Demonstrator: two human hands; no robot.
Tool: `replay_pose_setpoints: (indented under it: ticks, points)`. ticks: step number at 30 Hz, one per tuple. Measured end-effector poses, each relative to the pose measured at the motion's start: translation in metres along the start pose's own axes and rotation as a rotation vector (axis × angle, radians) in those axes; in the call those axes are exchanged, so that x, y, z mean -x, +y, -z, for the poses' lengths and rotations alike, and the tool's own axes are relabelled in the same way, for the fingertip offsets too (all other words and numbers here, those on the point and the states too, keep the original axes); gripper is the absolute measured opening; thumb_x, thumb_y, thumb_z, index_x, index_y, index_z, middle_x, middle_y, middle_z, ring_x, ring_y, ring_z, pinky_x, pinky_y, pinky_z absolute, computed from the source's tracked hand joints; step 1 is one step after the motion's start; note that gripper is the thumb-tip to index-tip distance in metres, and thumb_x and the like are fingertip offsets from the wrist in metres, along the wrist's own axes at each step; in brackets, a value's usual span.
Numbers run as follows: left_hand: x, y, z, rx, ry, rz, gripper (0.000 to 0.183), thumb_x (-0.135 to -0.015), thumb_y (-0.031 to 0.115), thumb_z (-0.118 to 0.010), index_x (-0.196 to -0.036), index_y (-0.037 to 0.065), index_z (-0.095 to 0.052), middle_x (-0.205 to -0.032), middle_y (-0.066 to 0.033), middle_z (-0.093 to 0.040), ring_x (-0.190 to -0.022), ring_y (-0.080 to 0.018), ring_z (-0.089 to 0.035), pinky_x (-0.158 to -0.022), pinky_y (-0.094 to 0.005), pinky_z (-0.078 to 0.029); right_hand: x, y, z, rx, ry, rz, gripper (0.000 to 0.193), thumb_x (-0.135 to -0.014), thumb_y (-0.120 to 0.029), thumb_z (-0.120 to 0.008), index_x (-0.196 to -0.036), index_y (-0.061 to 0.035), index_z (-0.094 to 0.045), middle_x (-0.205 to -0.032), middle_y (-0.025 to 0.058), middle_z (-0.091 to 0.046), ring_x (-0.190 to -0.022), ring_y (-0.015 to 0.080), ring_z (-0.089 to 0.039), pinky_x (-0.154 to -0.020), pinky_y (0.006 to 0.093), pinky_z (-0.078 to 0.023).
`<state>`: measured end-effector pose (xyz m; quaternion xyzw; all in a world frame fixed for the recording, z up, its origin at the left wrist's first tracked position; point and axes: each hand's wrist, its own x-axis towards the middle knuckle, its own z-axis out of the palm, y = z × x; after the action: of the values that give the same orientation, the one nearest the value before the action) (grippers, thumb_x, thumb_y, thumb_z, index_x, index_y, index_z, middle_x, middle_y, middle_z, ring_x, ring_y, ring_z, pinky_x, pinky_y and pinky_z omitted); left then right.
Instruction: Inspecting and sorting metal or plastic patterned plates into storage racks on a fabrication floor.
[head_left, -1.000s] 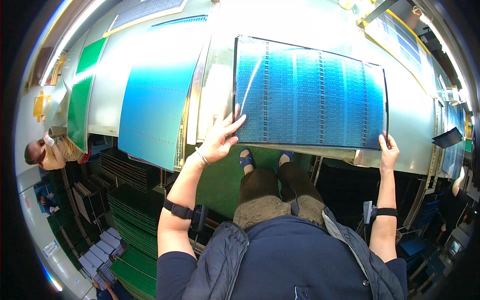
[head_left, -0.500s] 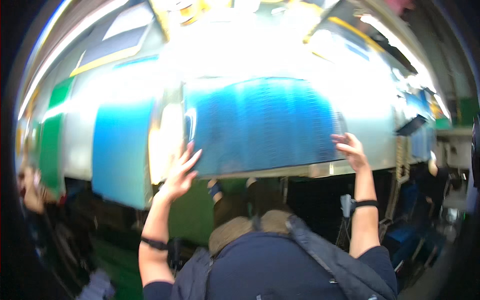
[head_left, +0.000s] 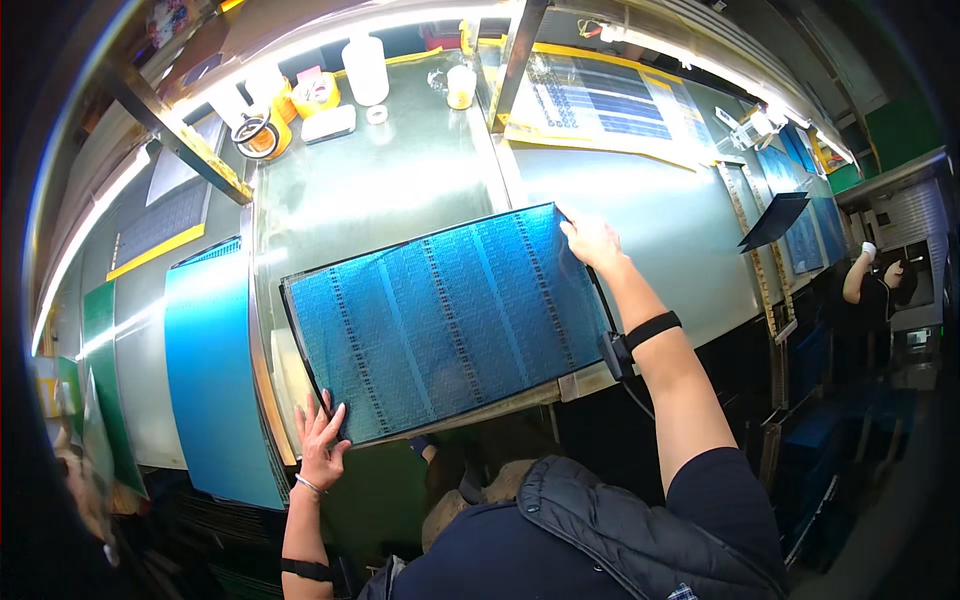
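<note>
A rectangular blue panel [head_left: 445, 320] with a fine pattern and rows of dark marks lies tilted on the worktop, its right end pointing farther away. My right hand [head_left: 596, 247] grips its far right corner, with the arm stretched over the right end. At the near left corner, my left hand [head_left: 320, 440] has its fingers spread and its fingertips touching the panel's left edge. The panel's near edge reaches the front of the table.
A lit bench [head_left: 400, 180] carries a white bottle [head_left: 364, 70], tape rolls [head_left: 262, 135] and a small cup [head_left: 461, 86] at the back. Left stands a stack of blue sheets [head_left: 215, 370]. A patterned sheet [head_left: 610, 105] lies back right. Another person [head_left: 868, 290] is far right.
The panel has turned, its right end swinging away and its left end coming nearer. My right hand moved to the far right corner; my left hand moved down to the near left corner.
</note>
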<state>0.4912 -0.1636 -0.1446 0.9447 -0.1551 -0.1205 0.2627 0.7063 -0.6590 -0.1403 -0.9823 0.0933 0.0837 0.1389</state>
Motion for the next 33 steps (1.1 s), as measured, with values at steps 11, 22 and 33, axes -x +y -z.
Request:
replay_pose_setpoints:
  ticks: [11,22,33]
  points:
    - [-0.017,0.006,0.002,0.009,-0.013,0.010,0.066,-0.064,0.002,-0.066,-0.127,0.010,-0.050,-0.143,-0.0156,-0.029,-0.136,-0.0357,-0.014,-0.110,-0.0500,-0.004,-0.016,0.016,-0.010,-0.057,0.010,0.009,0.040,-0.087,-0.028,-0.048,-0.128,-0.0285,-0.046,-0.110,0.0161,-0.059,-0.103,0.0336,-0.055,-0.088,0.0433,-0.044]
    - [0.003,-0.026,-0.016,0.054,0.159,-0.091,0.075,-0.067,0.012,-0.072,-0.134,0.013,-0.039,-0.145,-0.0185,-0.022,-0.135,-0.0336,-0.020,-0.105,-0.0473,-0.021,-0.011,0.022,-0.024,0.138,0.132,0.133,0.044,-0.087,-0.033,-0.049,-0.131,-0.0299,-0.045,-0.074,0.0208,-0.057,-0.070,0.0337,-0.056,-0.066,0.0443,-0.043]
    - [0.029,0.024,-0.048,-0.449,0.461,0.080,0.040,-0.084,0.014,-0.047,-0.119,-0.004,-0.047,-0.135,-0.0159,-0.041,-0.125,-0.0261,-0.039,-0.106,-0.0407,-0.028,-0.049,0.064,-0.087,0.363,0.417,0.227,0.052,-0.094,-0.043,-0.033,-0.134,-0.0101,-0.039,-0.133,0.0111,-0.041,-0.121,0.0275,-0.038,-0.101,0.0392,-0.028]
